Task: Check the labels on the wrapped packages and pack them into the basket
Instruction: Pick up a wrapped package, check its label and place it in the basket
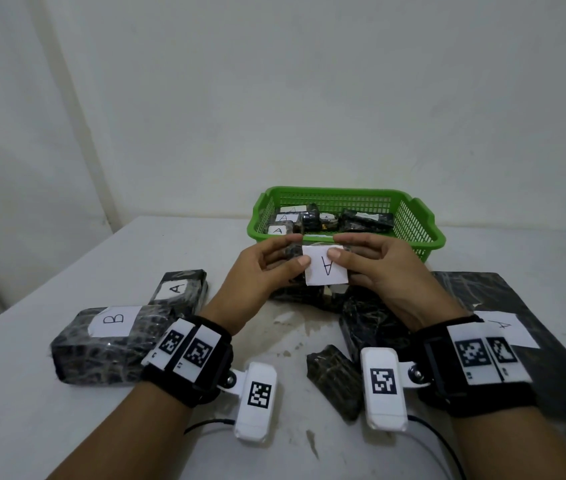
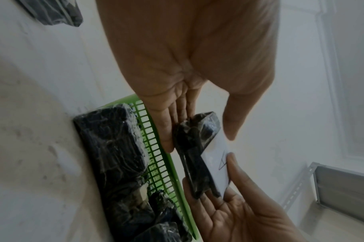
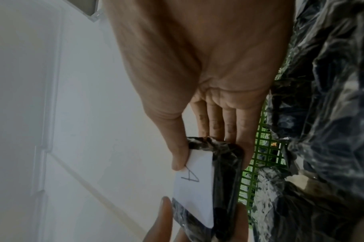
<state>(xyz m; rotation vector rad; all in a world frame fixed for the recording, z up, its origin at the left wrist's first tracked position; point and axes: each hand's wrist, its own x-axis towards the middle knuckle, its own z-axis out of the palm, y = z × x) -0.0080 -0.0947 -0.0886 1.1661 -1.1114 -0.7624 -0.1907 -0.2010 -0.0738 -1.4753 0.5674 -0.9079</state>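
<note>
Table (image 1: 66,427) space was what we had most of, pale and bare along the near edge at six o'clock, while the big flat black package (image 1: 531,306) filled the three o'clock side. Next in size, the green basket (image 1: 409,233) sat at twelve o'clock, already holding several wrapped packages, with open floor showing toward its right end. At nine o'clock lay the B-labelled package (image 1: 108,344), touching an A-labelled package (image 1: 179,289) behind it. Smallest, we held the small wrapped package (image 1: 323,268) between our hands, just in front of the basket's near rim: our left hand (image 1: 257,271) pinched its left end and our right hand (image 1: 382,268) pinched its right end, thumbs on the white label (image 1: 326,275), whose A faced us upside down. We judged the label check under way; next we needed to lift it over the near rim and set it into the free right end.
</note>
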